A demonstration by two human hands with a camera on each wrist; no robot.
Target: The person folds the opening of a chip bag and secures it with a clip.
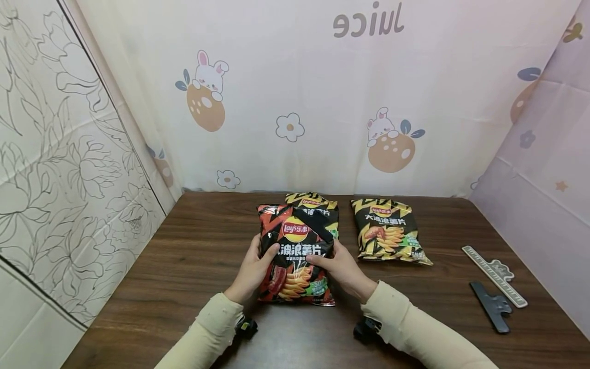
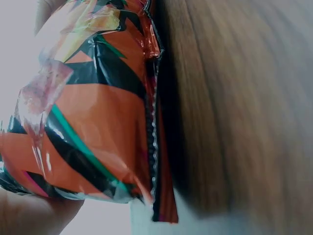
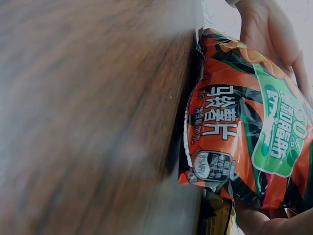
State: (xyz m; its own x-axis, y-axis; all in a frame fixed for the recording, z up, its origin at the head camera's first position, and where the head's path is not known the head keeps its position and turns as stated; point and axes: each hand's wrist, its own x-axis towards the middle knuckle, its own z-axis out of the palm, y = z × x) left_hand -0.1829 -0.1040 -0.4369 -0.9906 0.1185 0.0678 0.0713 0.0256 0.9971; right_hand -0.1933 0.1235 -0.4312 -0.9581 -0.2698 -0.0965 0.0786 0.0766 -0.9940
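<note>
A red-and-black bag of potato chips (image 1: 295,277) stands upright between the two hands, its lower seam close to the tabletop in the wrist views. The left hand (image 1: 252,269) grips its left side, thumb on the front and the other fingers mostly hidden behind. On the opposite side the right hand (image 1: 345,267) holds the bag the same way, its thumb across the front. A black bag clip (image 1: 315,223) sits slantwise over the bag's top right corner. Directly behind is a yellow-and-black bag of chips (image 1: 311,201), partly covered.
Another yellow-and-black chip bag (image 1: 387,230) lies to the right on the brown wooden table (image 1: 184,246). Farther right are a white bag clip (image 1: 495,277) and a dark bag clip (image 1: 490,306). Patterned curtains (image 1: 295,92) border the table.
</note>
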